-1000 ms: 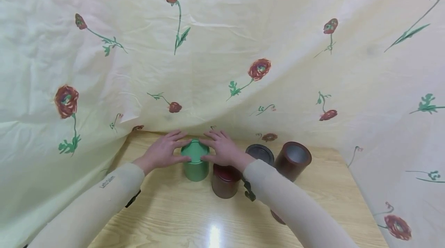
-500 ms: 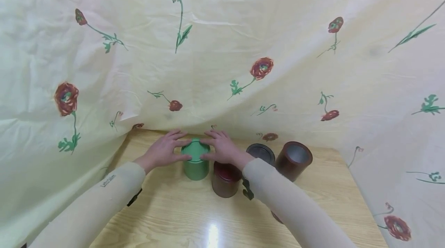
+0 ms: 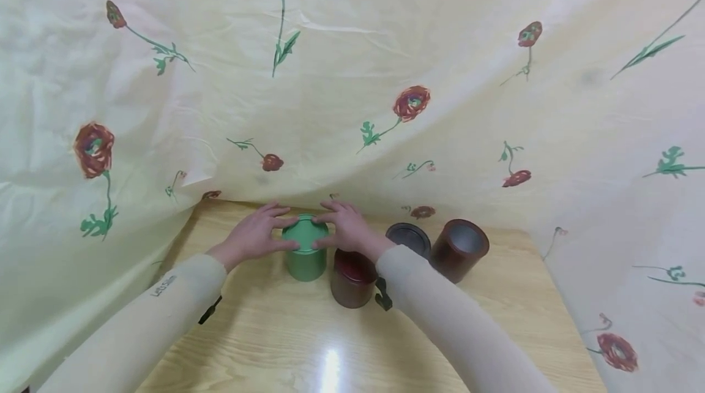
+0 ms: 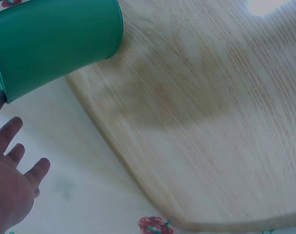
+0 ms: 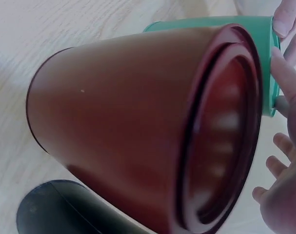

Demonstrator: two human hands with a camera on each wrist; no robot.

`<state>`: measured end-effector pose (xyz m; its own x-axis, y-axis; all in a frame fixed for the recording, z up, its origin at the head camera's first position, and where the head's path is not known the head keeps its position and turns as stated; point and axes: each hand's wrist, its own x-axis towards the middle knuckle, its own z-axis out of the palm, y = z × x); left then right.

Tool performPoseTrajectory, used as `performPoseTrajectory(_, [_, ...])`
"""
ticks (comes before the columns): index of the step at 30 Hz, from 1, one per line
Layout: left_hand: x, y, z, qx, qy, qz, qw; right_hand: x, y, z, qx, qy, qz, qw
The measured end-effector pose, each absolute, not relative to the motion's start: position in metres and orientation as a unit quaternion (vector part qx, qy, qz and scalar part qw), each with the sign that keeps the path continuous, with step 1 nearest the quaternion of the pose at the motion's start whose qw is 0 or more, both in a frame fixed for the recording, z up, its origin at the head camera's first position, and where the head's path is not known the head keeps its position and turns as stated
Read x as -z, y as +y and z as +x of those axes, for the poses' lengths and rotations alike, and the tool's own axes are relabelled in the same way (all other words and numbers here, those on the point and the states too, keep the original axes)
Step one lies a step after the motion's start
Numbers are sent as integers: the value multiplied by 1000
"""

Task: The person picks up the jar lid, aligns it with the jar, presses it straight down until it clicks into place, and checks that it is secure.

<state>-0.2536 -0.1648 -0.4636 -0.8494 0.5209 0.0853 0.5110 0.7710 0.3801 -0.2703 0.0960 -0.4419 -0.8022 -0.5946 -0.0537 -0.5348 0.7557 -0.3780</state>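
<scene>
A green lidded canister (image 3: 306,267) stands upright near the back of the table. My left hand (image 3: 254,232) is at its left side, thumb and index finger touching the edge of the lid (image 3: 305,234). From the other side, my right hand (image 3: 349,231) touches the same lid with its thumb and index finger. The remaining fingers of both hands are spread beyond the rim, as the left wrist view shows by the green canister (image 4: 55,44). A dark red lidded canister (image 3: 353,288) stands beside the green one, below my right hand; in the right wrist view this red canister (image 5: 123,117) partly covers the green one.
A black canister (image 3: 410,237) is behind my right wrist, partly hidden by the sleeve. Right of it stands a brown canister (image 3: 456,258) with an uncovered mouth and grey inside. A flowered cloth (image 3: 330,105) hangs behind and beside the wooden table (image 3: 264,332).
Both hands stay at the green lid, with only slight finger shifts. The head view has moved a little. A reddish edge seen earlier under the right forearm is now out of sight.
</scene>
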Motion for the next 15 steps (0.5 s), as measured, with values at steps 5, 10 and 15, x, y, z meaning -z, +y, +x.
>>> performPoseTrajectory(5, [462, -165, -256, -186, 943, 276, 19, 445, 97, -269, 175, 936, -294, 86])
performPoseTrajectory(10, [463, -166, -255, -186, 944, 272, 26, 446, 100, -265, 160, 934, -310, 78])
performPoseTrajectory(15, [459, -166, -252, -193, 942, 273, 16, 443, 105, -263, 156, 928, -332, 62])
